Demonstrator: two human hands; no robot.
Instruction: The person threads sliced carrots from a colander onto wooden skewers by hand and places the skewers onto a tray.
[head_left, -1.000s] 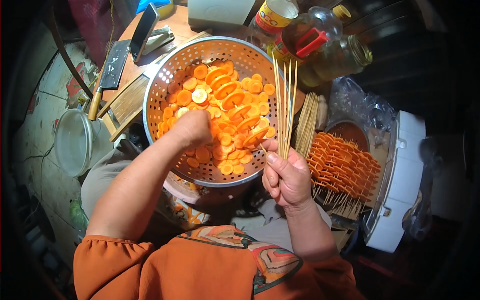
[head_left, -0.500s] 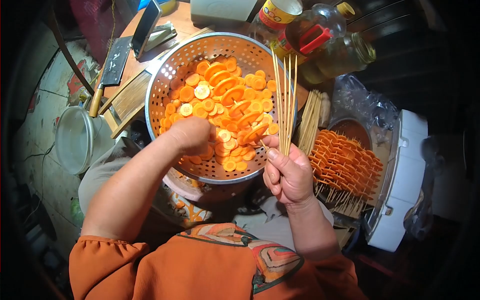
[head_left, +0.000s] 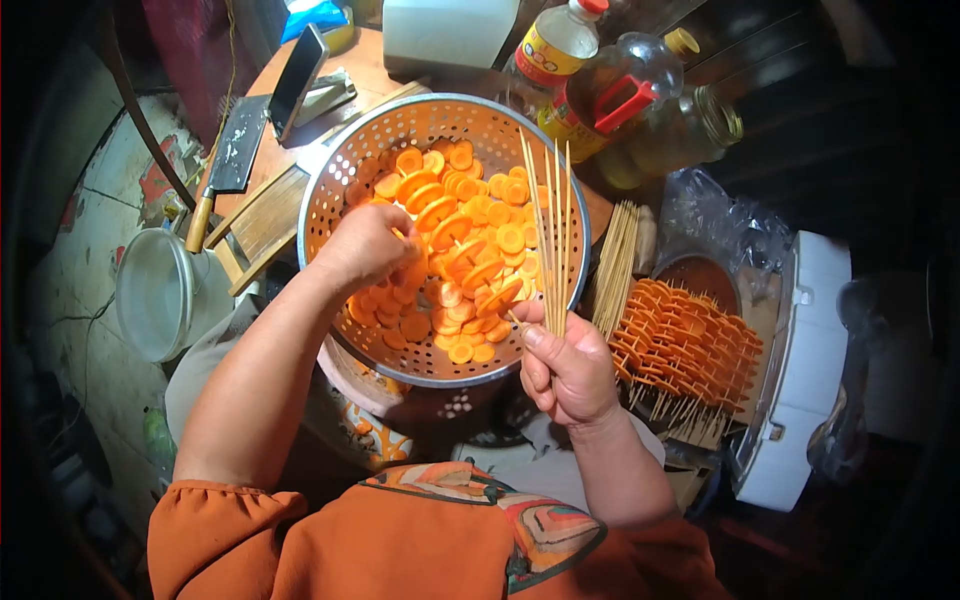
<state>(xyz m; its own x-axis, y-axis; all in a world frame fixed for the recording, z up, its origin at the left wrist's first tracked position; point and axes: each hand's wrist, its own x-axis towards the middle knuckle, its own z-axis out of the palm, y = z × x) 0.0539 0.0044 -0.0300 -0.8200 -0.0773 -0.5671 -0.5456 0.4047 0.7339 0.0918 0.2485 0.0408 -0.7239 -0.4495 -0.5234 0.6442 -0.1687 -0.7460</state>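
Observation:
My right hand (head_left: 572,368) is closed around several bare bamboo skewers (head_left: 553,250) that point up and away from me. Between its thumb and forefinger it also pinches the end of another skewer, threaded with spaced carrot slices (head_left: 451,231) and slanting over the metal colander (head_left: 335,190). Loose carrot slices (head_left: 462,352) lie in the colander. Over its left side, my left hand (head_left: 365,243) has its fingers curled together, with orange carrot showing at the fingertips. How many slices it holds is hidden.
Finished carrot skewers (head_left: 690,345) are stacked at right beside a white foam box (head_left: 795,370) and a bundle of bare skewers (head_left: 615,265). Bottles (head_left: 620,80) stand behind. A cleaver (head_left: 238,145), a phone (head_left: 297,82) and a wooden slicer (head_left: 265,215) lie at left, near a bucket (head_left: 160,295).
My left hand has lifted and moved away from me, from the slices near the threaded skewer's tip, and carrot now shows at its fingers. My right hand keeps its hold, slightly lower in view.

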